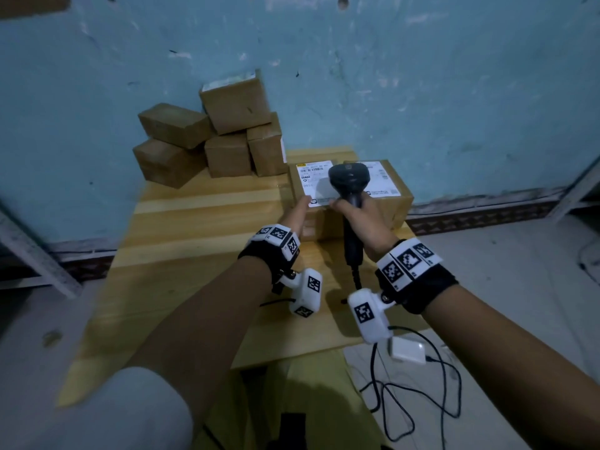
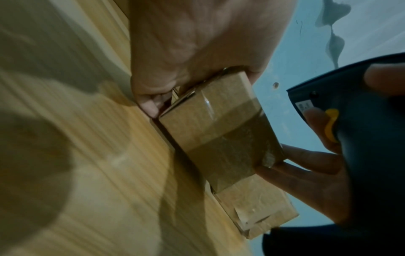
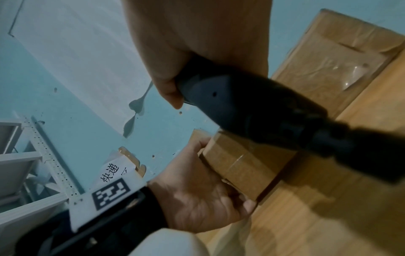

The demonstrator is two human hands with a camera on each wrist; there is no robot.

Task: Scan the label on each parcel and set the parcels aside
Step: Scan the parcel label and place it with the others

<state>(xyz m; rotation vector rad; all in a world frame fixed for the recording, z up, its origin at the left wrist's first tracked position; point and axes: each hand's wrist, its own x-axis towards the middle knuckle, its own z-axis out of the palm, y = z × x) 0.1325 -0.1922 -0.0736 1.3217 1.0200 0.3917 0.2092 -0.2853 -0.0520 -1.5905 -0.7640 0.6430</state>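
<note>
A cardboard parcel (image 1: 316, 219) with a white label (image 1: 311, 177) lies on the wooden table (image 1: 194, 241). My left hand (image 1: 303, 206) grips its near left corner, with the thumb (image 2: 149, 105) on the side of the parcel (image 2: 219, 135). My right hand (image 1: 354, 206) grips the handle of a black barcode scanner (image 1: 349, 180). The scanner's head hangs just above the label, pointing down at it. A second labelled parcel (image 1: 394, 196) sits against the first on its right. In the right wrist view the scanner (image 3: 230, 100) crosses in front of both parcels.
Several brown parcels (image 1: 207, 141) are stacked at the table's back left against the blue wall. The scanner's cable (image 1: 415, 394) and a white adapter (image 1: 407, 350) lie on the floor to the right. A metal shelf frame (image 1: 35, 254) stands at the left.
</note>
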